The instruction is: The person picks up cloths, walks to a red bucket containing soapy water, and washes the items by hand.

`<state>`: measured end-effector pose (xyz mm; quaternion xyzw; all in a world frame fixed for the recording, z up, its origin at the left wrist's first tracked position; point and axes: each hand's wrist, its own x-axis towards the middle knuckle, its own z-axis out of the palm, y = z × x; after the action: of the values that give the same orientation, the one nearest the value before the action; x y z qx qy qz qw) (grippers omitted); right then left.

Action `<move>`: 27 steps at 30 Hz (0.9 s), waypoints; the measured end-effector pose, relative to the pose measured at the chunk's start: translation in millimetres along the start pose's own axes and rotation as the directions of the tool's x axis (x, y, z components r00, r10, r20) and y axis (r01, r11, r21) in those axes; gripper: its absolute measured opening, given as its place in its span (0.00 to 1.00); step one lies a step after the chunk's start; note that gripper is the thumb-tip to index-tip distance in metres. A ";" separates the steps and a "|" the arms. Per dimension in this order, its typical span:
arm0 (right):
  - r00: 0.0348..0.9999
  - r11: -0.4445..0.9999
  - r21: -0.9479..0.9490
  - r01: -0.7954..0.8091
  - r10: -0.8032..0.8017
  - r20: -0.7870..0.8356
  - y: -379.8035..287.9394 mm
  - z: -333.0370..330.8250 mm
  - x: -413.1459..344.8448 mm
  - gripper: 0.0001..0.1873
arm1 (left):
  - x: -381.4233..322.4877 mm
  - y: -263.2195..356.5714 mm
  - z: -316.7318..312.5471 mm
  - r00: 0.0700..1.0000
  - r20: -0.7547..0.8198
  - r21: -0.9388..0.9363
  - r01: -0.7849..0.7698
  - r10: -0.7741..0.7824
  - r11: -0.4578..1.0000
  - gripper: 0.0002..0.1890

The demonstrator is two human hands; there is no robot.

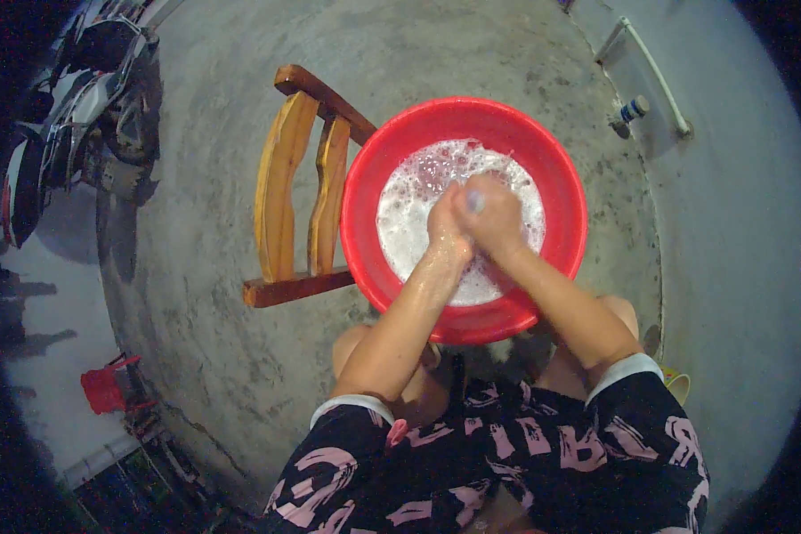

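A red plastic basin (pixel 561 200) stands in front of my knees, holding white, foamy water (pixel 404 230). My left hand (pixel 446 220) and my right hand (pixel 495 212) press together just over the suds near the basin's middle. The right hand is curled and slightly blurred. A small pale bluish patch shows at its thumb side; I cannot tell whether it is foam or part of something held. What lies between the palms is hidden. My wet left forearm crosses the basin's near rim.
Against the basin's left side is a slatted wooden chair part (pixel 277 193), partly hidden by the basin. A motorcycle (pixel 83 107) stands far left, and a red object (pixel 103 389) lower left. At right, a white pipe (pixel 654 73) and a short capped pipe (pixel 634 108) adjoin the wall.
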<state>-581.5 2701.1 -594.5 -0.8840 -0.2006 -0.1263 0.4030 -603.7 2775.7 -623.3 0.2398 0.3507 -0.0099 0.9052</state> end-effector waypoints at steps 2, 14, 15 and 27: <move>0.986 0.979 0.174 0.105 -0.124 0.107 -59.1 -1.0 -10.6 0.07 | 29.6 29.3 -69.9 0.635 0.769 -0.266 0.213 0.074 0.940 0.15; 0.822 0.743 0.390 -0.544 0.380 0.423 1.0 -33.7 68.3 0.18 | -30.3 64.4 12.2 0.931 0.361 0.454 -0.120 -0.059 0.883 0.20; 0.823 0.743 0.390 -0.544 0.380 0.422 -2.9 -36.7 71.2 0.18 | -31.8 65.2 13.2 0.930 0.362 0.454 -0.121 -0.059 0.883 0.20; 0.597 0.317 0.510 -0.800 0.327 0.733 15.5 -54.0 84.3 0.28 | -35.6 55.0 14.3 0.851 0.447 0.025 0.295 -0.274 0.955 0.20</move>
<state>-503.0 2672.0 -537.6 -0.6023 0.0075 0.3713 0.7066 -611.4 2812.7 -567.9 0.1563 0.1656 -0.1904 0.9549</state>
